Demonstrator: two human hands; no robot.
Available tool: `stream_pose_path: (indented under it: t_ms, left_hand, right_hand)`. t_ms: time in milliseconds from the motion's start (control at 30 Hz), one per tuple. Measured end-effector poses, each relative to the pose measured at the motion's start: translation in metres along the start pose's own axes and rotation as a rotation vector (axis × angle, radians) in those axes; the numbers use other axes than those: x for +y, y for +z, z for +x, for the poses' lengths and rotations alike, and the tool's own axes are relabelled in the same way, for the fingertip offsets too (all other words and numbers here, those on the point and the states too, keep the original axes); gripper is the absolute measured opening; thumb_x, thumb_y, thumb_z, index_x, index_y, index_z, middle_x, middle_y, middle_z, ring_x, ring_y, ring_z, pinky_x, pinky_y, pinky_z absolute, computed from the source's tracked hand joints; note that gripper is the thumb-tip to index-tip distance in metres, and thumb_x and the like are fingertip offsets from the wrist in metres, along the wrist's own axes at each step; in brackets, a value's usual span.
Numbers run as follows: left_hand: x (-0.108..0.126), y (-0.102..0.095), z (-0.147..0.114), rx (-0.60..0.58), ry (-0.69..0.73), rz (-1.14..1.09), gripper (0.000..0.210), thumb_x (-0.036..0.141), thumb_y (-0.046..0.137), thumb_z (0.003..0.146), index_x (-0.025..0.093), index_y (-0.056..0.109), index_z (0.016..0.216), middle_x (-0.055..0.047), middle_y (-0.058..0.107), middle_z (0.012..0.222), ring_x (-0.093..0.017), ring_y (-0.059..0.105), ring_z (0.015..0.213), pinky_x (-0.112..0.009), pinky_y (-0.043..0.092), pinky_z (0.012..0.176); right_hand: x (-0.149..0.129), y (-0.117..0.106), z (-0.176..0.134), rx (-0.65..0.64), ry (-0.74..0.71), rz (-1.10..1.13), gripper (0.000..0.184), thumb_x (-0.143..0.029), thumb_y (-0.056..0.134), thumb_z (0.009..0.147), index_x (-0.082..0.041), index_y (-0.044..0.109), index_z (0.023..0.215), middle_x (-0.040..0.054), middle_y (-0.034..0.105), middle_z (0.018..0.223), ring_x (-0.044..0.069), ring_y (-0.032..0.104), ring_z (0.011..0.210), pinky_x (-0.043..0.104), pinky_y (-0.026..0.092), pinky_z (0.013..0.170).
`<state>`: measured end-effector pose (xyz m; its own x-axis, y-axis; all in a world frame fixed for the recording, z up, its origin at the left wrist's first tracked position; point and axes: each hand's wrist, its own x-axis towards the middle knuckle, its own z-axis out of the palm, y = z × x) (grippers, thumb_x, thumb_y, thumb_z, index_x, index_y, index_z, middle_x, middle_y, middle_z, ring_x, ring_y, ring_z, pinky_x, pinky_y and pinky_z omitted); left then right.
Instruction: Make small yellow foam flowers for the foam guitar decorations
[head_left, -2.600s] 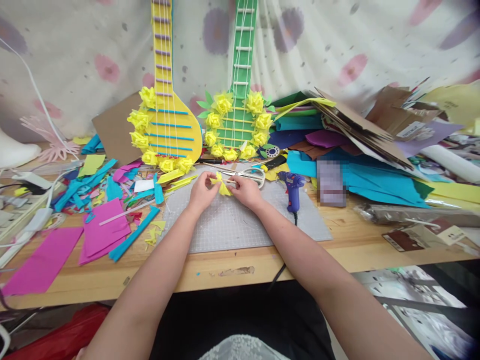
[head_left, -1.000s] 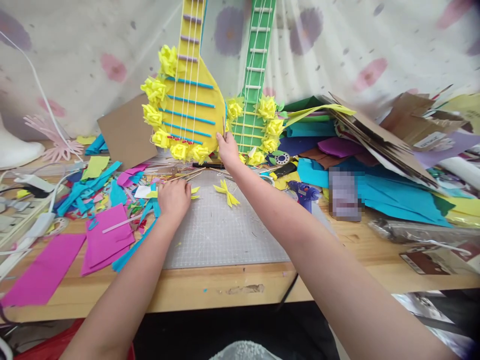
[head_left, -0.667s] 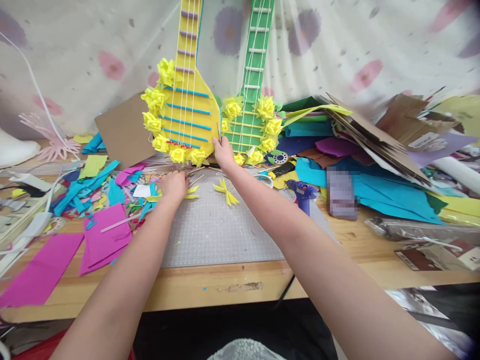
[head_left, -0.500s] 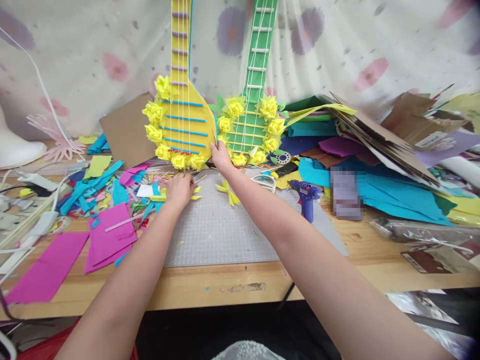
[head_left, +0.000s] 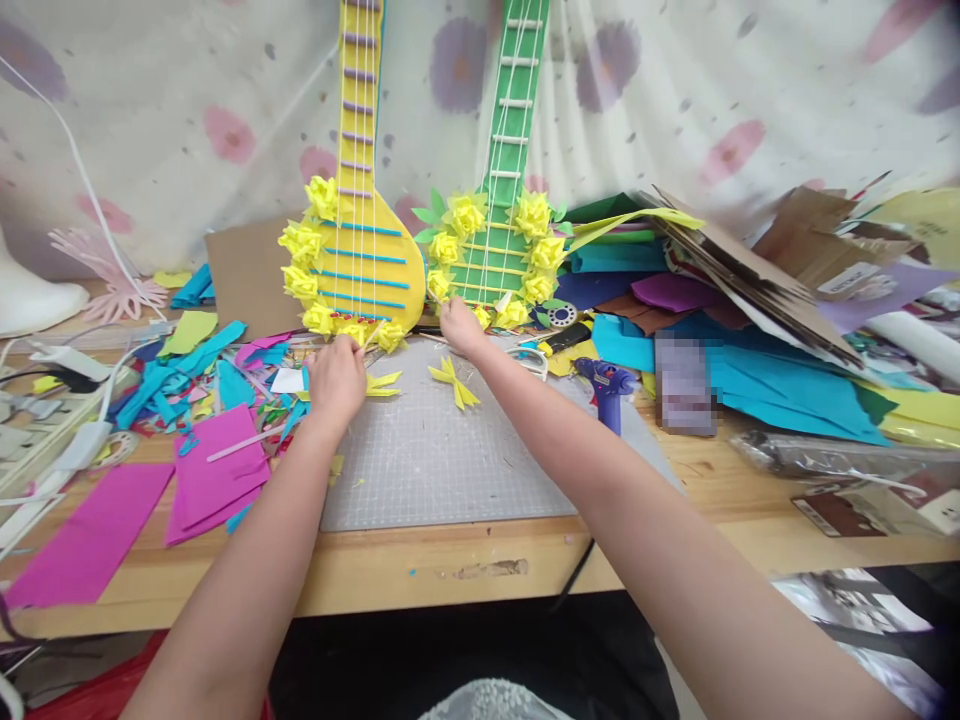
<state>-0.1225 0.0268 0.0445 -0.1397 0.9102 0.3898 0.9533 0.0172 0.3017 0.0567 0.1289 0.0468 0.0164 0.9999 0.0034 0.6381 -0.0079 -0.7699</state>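
A yellow paper guitar [head_left: 386, 250] with blue bars, white strings and yellow flowers leans upright against the curtain. My left hand [head_left: 337, 385] is at its lower edge, fingers pinched together, with a thin pale stick showing at the fingertips; what it grips is partly hidden. Beside it stands a green paper guitar [head_left: 495, 250] with yellow flowers and leaves. Closed near that one's lower left flowers is my right hand [head_left: 463, 327]; its fingertips hide whatever they hold. Yellow paper petal shapes [head_left: 452, 383] lie on the grey cutting mat [head_left: 442, 470].
A blue glue gun [head_left: 609, 385] and white-handled scissors [head_left: 531, 360] lie at the mat's right. Blue foam sheets [head_left: 787, 395] and cardboard [head_left: 765, 275] pile up on the right. Magenta sheets [head_left: 221, 465], paper scraps and a power strip [head_left: 56, 470] crowd the left.
The yellow guitar sits slightly lower and further left. My right hand has come off its right edge and moved a little right and down; my left hand has shifted left.
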Motion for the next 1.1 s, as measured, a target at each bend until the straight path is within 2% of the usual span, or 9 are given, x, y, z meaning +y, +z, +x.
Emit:
stream_pose_path:
  t_ms: [133, 267, 500, 633, 700, 800, 900, 1000, 1100]
  left_hand:
    - [0.01, 0.005, -0.004, 0.083, -0.13, -0.302, 0.012, 0.032, 0.037, 0.082, 0.024, 0.043, 0.086, -0.008, 0.06, 0.083, -0.025, 0.058, 0.082, -0.041, 0.043, 0.076]
    - [0.032, 0.024, -0.007, 0.102, -0.228, -0.544, 0.013, 0.034, 0.04, 0.081, 0.021, 0.043, 0.083, -0.005, 0.058, 0.079, -0.018, 0.057, 0.076, -0.033, 0.045, 0.072]
    - [0.059, 0.042, -0.015, 0.042, -0.421, -1.093, 0.005, 0.025, 0.041, 0.082, 0.02, 0.041, 0.084, 0.002, 0.052, 0.071, -0.006, 0.049, 0.052, -0.022, 0.048, 0.052]
    - [0.073, 0.044, -0.023, 0.021, -0.534, -1.337, 0.007, 0.018, 0.044, 0.079, 0.019, 0.039, 0.084, 0.001, 0.053, 0.082, -0.005, 0.055, 0.058, -0.023, 0.052, 0.057]
    - [0.084, 0.044, -0.029, -0.031, -0.519, -1.394, 0.008, 0.017, 0.046, 0.078, 0.019, 0.04, 0.083, 0.001, 0.054, 0.082, -0.006, 0.058, 0.061, -0.025, 0.054, 0.059]
    - [0.102, 0.045, -0.036, -0.143, -0.422, -1.408, 0.008, 0.017, 0.049, 0.077, 0.018, 0.042, 0.081, 0.0, 0.054, 0.079, -0.008, 0.059, 0.063, -0.026, 0.053, 0.057]
    - [0.108, 0.045, -0.041, -0.204, -0.328, -1.323, 0.007, 0.018, 0.049, 0.077, 0.018, 0.044, 0.082, -0.001, 0.056, 0.082, -0.01, 0.06, 0.065, -0.025, 0.051, 0.053]
    - [0.097, 0.045, -0.046, -0.118, -0.263, -1.086, 0.007, 0.022, 0.045, 0.079, 0.019, 0.046, 0.085, -0.002, 0.058, 0.086, -0.01, 0.058, 0.065, -0.025, 0.048, 0.054]
    - [0.08, 0.044, -0.052, -0.038, -0.115, -0.733, 0.012, 0.025, 0.049, 0.077, 0.019, 0.05, 0.087, -0.003, 0.059, 0.086, -0.011, 0.055, 0.069, -0.027, 0.046, 0.064]
  right_hand:
    - [0.014, -0.02, -0.017, -0.049, -0.008, -0.262, 0.022, -0.03, 0.041, 0.081, -0.016, 0.059, 0.079, 0.0147, 0.063, 0.089, 0.028, 0.057, 0.091, 0.041, 0.042, 0.079]
    - [0.01, -0.014, -0.017, -0.018, -0.02, -0.31, 0.026, -0.035, 0.043, 0.081, -0.016, 0.06, 0.083, 0.0153, 0.064, 0.094, 0.028, 0.057, 0.092, 0.042, 0.043, 0.078]
    - [-0.001, 0.002, -0.009, -0.037, -0.108, -0.079, 0.048, -0.015, 0.041, 0.078, -0.015, 0.037, 0.125, 0.0122, 0.062, 0.102, 0.025, 0.056, 0.097, 0.04, 0.042, 0.084]
    - [0.008, -0.011, -0.033, 0.004, -0.168, 0.108, 0.04, -0.015, 0.043, 0.076, -0.02, 0.044, 0.115, 0.0046, 0.063, 0.095, 0.019, 0.057, 0.089, 0.037, 0.043, 0.082]
    - [0.015, -0.016, -0.051, -0.105, -0.235, 0.231, 0.023, -0.026, 0.044, 0.079, -0.018, 0.052, 0.098, 0.0031, 0.062, 0.088, 0.015, 0.057, 0.081, 0.032, 0.045, 0.078]
    - [0.026, -0.019, -0.075, -0.219, -0.306, 0.331, 0.019, -0.035, 0.044, 0.079, -0.018, 0.052, 0.077, 0.0002, 0.059, 0.076, 0.012, 0.055, 0.072, 0.027, 0.045, 0.071]
    - [0.04, -0.023, -0.085, -0.099, -0.214, 0.43, 0.016, -0.032, 0.042, 0.079, -0.019, 0.047, 0.073, -0.0013, 0.056, 0.071, 0.011, 0.055, 0.069, 0.025, 0.045, 0.067]
    - [0.056, -0.034, -0.087, 0.023, -0.129, 0.515, 0.019, -0.032, 0.032, 0.084, -0.02, 0.046, 0.081, -0.0016, 0.055, 0.067, 0.011, 0.054, 0.064, 0.025, 0.044, 0.065]
    - [0.07, -0.044, -0.091, 0.074, -0.153, 0.32, 0.022, -0.034, 0.033, 0.084, -0.021, 0.051, 0.082, -0.0015, 0.053, 0.065, 0.013, 0.052, 0.063, 0.025, 0.041, 0.063]
